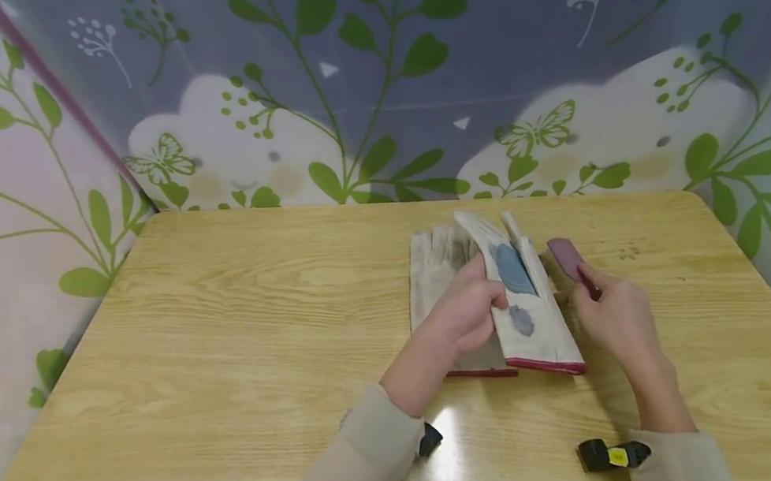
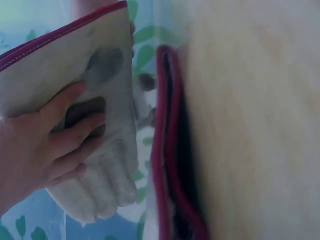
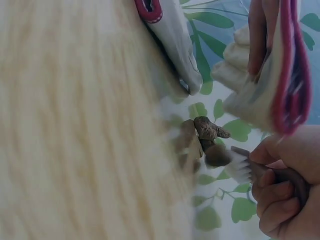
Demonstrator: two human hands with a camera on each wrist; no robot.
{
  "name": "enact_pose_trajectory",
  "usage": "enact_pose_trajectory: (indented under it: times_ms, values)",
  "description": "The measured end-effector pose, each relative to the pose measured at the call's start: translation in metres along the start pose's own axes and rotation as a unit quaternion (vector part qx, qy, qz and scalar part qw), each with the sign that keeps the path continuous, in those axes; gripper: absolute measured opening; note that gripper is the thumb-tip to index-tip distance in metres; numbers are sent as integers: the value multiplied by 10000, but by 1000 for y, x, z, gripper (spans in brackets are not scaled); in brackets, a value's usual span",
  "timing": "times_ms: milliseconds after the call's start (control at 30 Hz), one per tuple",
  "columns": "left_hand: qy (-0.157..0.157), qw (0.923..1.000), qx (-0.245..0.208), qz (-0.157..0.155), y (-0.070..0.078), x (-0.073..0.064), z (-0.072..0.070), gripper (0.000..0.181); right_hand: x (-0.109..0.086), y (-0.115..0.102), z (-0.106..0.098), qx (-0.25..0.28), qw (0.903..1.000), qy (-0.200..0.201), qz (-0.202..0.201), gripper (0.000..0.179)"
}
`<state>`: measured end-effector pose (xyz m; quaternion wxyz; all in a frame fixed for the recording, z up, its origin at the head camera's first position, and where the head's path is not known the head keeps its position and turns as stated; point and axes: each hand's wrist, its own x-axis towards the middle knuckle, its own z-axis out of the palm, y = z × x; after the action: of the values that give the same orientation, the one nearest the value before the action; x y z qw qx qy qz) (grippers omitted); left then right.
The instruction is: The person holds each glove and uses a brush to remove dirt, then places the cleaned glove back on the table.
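My left hand grips a white work glove with a red-edged cuff and grey patches, thumb on its upper face. In the left wrist view, the fingers of that hand spread across the glove's other side, over a dark patch. A second, similar glove lies on the table, partly hidden beneath the raised one. My right hand holds a small brush by its dark handle. Its pale bristles show in the right wrist view, to the right of the held glove.
Brown, rough lumps sit on the table beyond the brush, mostly hidden in the head view by the glove and right hand. The wooden table meets a leaf-patterned backdrop at its far edge.
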<state>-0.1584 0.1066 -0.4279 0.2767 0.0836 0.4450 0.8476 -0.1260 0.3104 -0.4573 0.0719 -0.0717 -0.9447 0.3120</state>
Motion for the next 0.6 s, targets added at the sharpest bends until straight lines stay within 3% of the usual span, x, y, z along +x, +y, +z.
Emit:
enact_pose_trajectory:
  times_ms: [133, 233, 300, 333, 367, 400, 467, 567, 600]
  values:
    - [116, 9996, -214, 137, 15, -3, -9, 96, 2, 2, -3, 113, 9997, 226, -61, 49]
    - [24, 9983, -486, 318, 28, -7, -17, 95, 3, 1, -10, 453, 9977, 497, -19, 52]
    - [-161, 9966, -688, 428, 39, -12, -23, 94, 2, -3, -17, 926, 9943, 507, 175, 57]
    - [-283, 9956, -751, 480, 44, -16, -25, 93, 2, -7, -20, 1347, 9894, 441, 313, 60]
    - [-405, 9944, -824, 524, 50, -19, -27, 92, 1, -11, -23, 1981, 9787, 349, 415, 61]
    - [-526, 9932, -863, 572, 56, -23, -28, 92, 1, -15, -26, 2692, 9615, 249, 486, 60]
    - [-718, 9911, -865, 707, 66, -32, -30, 89, 0, -27, -31, 4185, 9063, 36, 589, 49]
    - [-872, 9894, -706, 922, 80, -44, -31, 85, 3, -48, -33, 6102, 7891, -530, 462, 28]
    - [-902, 9891, -619, 987, 83, -48, -31, 83, 3, -56, -32, 6395, 7643, -716, 411, 25]
